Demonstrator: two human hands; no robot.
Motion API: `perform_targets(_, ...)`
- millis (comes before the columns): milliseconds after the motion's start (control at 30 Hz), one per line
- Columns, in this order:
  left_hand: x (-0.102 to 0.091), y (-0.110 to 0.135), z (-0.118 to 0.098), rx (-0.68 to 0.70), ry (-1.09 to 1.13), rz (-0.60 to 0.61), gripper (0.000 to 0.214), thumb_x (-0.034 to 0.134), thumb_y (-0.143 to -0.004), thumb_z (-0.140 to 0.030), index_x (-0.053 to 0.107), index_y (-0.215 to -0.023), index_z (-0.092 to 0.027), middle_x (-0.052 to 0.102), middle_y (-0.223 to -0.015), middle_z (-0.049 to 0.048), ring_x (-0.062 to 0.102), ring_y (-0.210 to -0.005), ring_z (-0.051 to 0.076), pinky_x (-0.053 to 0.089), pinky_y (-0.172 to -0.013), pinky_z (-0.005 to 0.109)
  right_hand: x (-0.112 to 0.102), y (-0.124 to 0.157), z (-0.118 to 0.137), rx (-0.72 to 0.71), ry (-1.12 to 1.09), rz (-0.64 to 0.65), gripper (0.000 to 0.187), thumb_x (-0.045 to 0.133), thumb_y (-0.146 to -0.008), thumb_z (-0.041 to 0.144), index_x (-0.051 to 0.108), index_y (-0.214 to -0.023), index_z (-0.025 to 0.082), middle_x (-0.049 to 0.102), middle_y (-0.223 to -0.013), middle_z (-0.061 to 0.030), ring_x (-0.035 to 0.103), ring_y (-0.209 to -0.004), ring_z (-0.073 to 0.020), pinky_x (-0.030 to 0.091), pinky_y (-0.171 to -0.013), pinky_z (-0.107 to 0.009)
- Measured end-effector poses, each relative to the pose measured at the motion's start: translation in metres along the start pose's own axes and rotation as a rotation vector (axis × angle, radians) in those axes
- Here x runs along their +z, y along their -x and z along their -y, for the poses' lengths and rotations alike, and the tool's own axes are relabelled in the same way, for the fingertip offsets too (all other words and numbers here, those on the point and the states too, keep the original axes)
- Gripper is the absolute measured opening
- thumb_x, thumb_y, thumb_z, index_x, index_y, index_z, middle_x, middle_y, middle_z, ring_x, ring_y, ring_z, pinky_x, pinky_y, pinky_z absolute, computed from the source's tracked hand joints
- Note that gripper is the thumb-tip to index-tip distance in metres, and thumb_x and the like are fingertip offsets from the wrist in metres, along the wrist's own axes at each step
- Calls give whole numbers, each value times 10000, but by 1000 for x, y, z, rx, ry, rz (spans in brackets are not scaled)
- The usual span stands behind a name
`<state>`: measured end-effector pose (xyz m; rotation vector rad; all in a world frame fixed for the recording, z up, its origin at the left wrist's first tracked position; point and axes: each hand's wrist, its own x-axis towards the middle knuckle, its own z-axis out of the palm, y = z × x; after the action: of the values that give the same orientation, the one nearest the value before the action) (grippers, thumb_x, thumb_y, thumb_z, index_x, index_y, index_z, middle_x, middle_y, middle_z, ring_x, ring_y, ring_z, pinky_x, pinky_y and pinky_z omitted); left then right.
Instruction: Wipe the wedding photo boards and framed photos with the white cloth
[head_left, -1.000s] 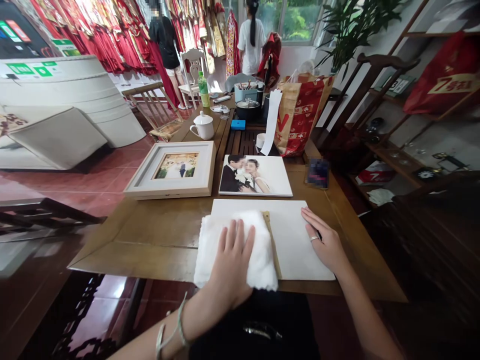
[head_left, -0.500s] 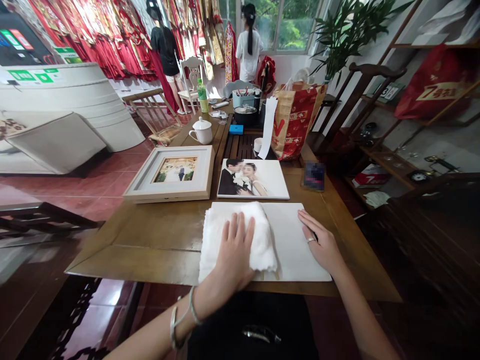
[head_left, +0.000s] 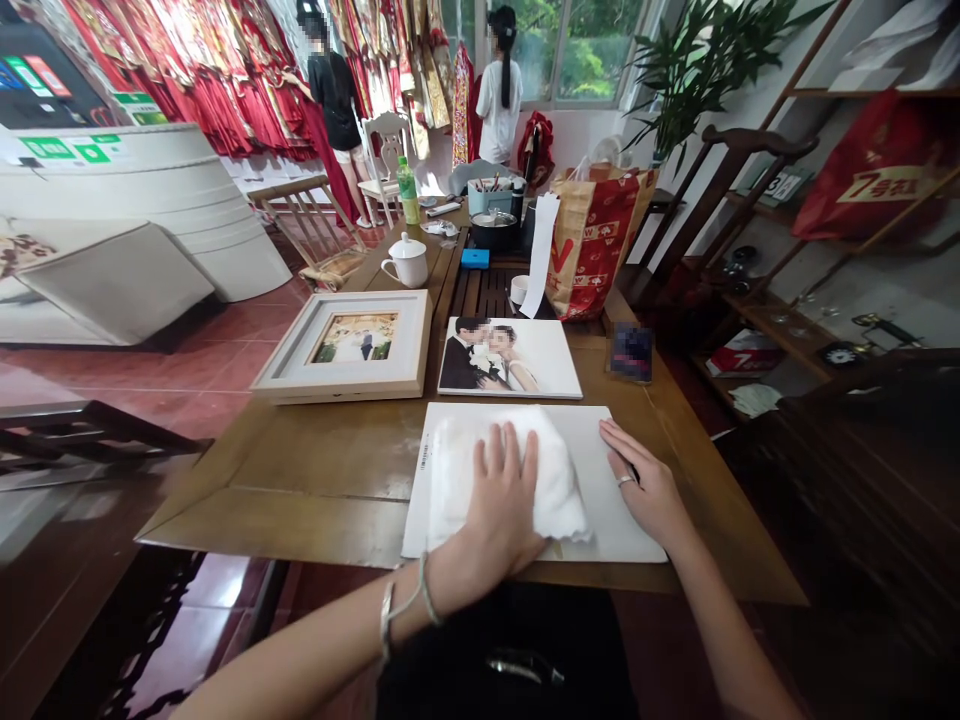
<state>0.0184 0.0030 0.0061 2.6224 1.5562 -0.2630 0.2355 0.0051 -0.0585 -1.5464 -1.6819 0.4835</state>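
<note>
A folded white cloth (head_left: 450,490) lies on a white board (head_left: 600,520) near the table's front edge. My left hand (head_left: 502,500) presses flat on the cloth, fingers spread. At the board's right side, my right hand (head_left: 645,490) rests with its fingers stretched over the surface and edge. A small barcode shows at the board's left. Just beyond the board lies a wedding photo panel (head_left: 551,360) of a couple, face up. To its left a pale framed picture (head_left: 351,338) lies flat.
A white lidded mug (head_left: 409,262), a green-labelled bottle (head_left: 408,192) and a red-and-tan paper bag (head_left: 592,240) stand farther back on the wooden table (head_left: 300,480). A long paper slip hangs by the bag. Two people stand near hanging red garments in the background.
My left hand has slid the cloth to the right across the board, uncovering the board's left strip with the barcode. My right hand stays at the board's right side.
</note>
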Motion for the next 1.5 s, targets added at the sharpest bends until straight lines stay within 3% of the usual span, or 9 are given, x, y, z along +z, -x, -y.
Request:
perform_targets(133,-12,-35,0,13,3,-13,1067,714,-695,-488,148,-1480,-41,162,-1512,294,112,-1389,457,175,-1096,575,0,0,-4,-5,-11,-7,395,443,-938,305,542,-1318,272,508,-1414,-40,440,-1329,-233,328,-1130,-472)
perform_targets(267,-15,-40,2,32,15,-25,996,679,-733,-481,173,-1477,-55,183,-1518,270,130,-1394,436,185,-1101,554,1,0,-3,-13,-17,-7,395,440,-939,310,544,-1318,267,510,-1412,-46,444,-1327,-235,334,-1126,-468)
perform_targets(467,-12,20,-11,180,50,44,815,538,-817,-403,209,-1472,-46,115,-1543,234,56,-1403,435,196,-1094,581,1,0,-2,-4,12,-17,391,434,-936,307,561,-1303,256,530,-1394,-54,454,-1320,-232,336,-1126,-467)
perform_targets(667,5,63,-22,264,98,38,913,563,-753,-475,181,-1485,-86,130,-1548,215,64,-1401,442,222,-1076,609,1,0,-2,3,34,-2,400,421,-937,301,561,-1304,224,525,-1396,-76,455,-1320,-228,331,-1128,-460)
perform_targets(833,4,18,-14,225,121,-13,1039,656,-668,-456,130,-1487,-92,183,-1532,224,71,-1406,423,159,-1103,585,1,-1,-2,-8,31,-9,402,417,-936,311,573,-1292,208,534,-1388,-85,454,-1320,-236,335,-1126,-456)
perform_targets(967,-6,-29,-5,146,115,-75,1004,648,-703,-472,150,-1477,-71,49,-1551,238,2,-1412,417,104,-1118,565,1,-1,-2,-16,13,0,407,415,-939,306,559,-1307,207,516,-1405,-84,442,-1329,-235,331,-1128,-452)
perform_targets(1067,-12,-43,-4,105,106,-62,925,619,-745,-431,178,-1474,-70,102,-1548,232,58,-1409,418,141,-1109,563,1,-1,-2,-24,0,1,408,419,-938,297,546,-1317,217,506,-1415,-74,440,-1331,-230,339,-1124,-451)
perform_targets(1367,-2,46,-33,331,25,46,1034,640,-715,-548,155,-1485,-58,33,-1537,242,9,-1403,437,184,-1093,604,2,-1,-3,-8,20,-8,397,417,-936,297,567,-1296,220,528,-1393,-84,456,-1318,-234,351,-1114,-473)
perform_targets(1500,-1,50,-35,336,36,28,1013,623,-725,-560,159,-1489,-83,53,-1540,230,34,-1410,415,204,-1095,585,1,-1,-2,-6,25,0,409,408,-937,298,563,-1299,190,521,-1396,-103,451,-1323,-234,341,-1120,-470)
